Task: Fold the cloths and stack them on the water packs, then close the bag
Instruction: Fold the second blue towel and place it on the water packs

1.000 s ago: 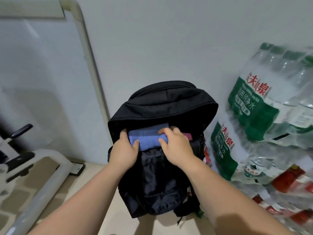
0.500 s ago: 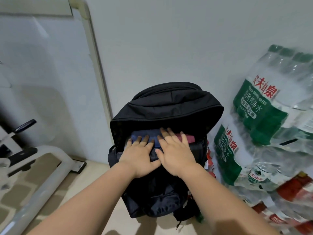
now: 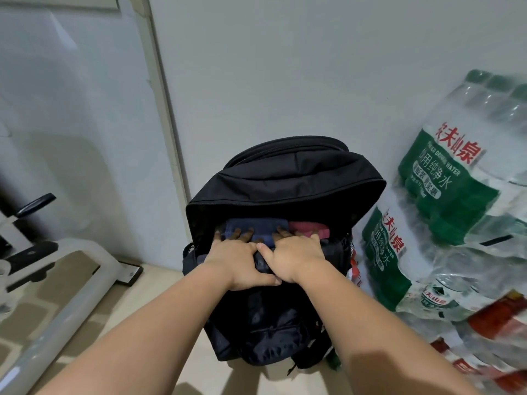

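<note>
Pressing down inside the open bag [image 3: 285, 189]
Left hand [image 3: 236, 260] and right hand [image 3: 296, 258] lie flat, fingers straight, on the blue cloth [image 3: 256, 225] at centre frame; red cloth [image 3: 305, 227] just right of it

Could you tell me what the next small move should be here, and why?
Probably curl the fingers round the blue cloth and lift it out. The left hand and right hand press on it; it and the red cloth sit inside the open bag, and no cloth shows on the water packs.
</note>
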